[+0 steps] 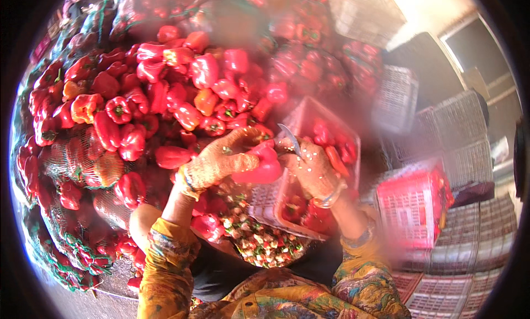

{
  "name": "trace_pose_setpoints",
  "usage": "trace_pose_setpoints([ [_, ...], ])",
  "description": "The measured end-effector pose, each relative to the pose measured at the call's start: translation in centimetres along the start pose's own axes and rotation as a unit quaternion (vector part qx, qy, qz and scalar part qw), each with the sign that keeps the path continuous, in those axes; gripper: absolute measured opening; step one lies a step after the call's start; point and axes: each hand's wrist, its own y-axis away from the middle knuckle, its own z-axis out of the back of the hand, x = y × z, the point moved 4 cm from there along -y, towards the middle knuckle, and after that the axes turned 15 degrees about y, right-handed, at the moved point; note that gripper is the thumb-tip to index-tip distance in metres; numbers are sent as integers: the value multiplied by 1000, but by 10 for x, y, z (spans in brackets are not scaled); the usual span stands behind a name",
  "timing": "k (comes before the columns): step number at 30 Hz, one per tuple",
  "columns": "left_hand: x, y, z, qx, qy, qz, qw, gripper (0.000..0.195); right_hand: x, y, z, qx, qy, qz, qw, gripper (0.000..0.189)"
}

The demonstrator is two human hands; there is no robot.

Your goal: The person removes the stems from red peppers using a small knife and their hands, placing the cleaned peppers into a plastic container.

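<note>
My left hand (221,159), in an orange knit glove dotted with seeds, holds a red bell pepper (261,166) in front of me. Close to the pepper's right side, my right hand (308,165), gloved alike, grips a small knife with a curved blade (290,137). The blade points up and to the left, and the fist hides its handle. Under the right hand stands a pale plastic crate (269,194) with red peppers (304,213) in it. Between my knees lies a heap of cut pepper cores and seeds (265,240).
A large pile of red peppers (178,91) rises ahead and to the left. Filled mesh sacks (83,157) lie at the left. A pink crate (408,209) of peppers and stacked plastic crates (476,232) stand at the right. Part of the upper view is blurred.
</note>
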Motion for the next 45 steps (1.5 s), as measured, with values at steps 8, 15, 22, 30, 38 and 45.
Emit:
trace_pose_setpoints([
  [8, 156, -22, -8, -208, 54, -10, 977, 47, -110, 100, -95, -196, -68, -69, 976, 23],
  [15, 174, 2, -43, -355, -249, -53, 900, 44, -82, 125, -73, -98, -197, -182, 958, 21],
  [22, 150, 3, -89, -257, -481, -82, 834, 29, -124, 132, -101, -88, -266, -193, 940, 20],
  [30, 166, -12, -85, -324, -421, 32, 847, 47, -132, 130, -101, -25, -415, -225, 881, 25],
  [38, 196, -9, -57, -394, -278, 7, 876, 51, -124, 142, -108, -151, -342, -142, 916, 16],
  [45, 202, -19, -55, -451, -320, 86, 829, 62, -110, 172, -104, -272, 76, 3, 959, 14],
])
